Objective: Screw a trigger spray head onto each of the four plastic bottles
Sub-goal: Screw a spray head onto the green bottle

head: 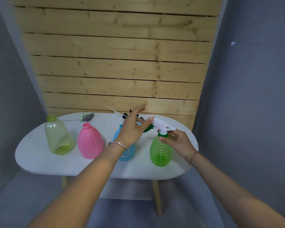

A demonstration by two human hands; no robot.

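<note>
Four bottles stand in a row on the white oval table (39, 155): a pale green one (58, 137) at the left, a pink one (90, 143), a blue one (128, 153) mostly hidden behind my left wrist, and a bright green ribbed one (160, 152) at the right. A white trigger spray head (163, 127) with a green collar sits on the ribbed bottle's neck. My right hand (178, 140) pinches that collar. My left hand (132, 127) hovers open above the blue bottle, its fingertips touching the head's nozzle end.
A grey and green spray head (86, 117) lies at the table's back left. More spray heads with white tubes (122, 113) lie at the back, partly hidden by my left hand. A wooden slat wall stands right behind the table.
</note>
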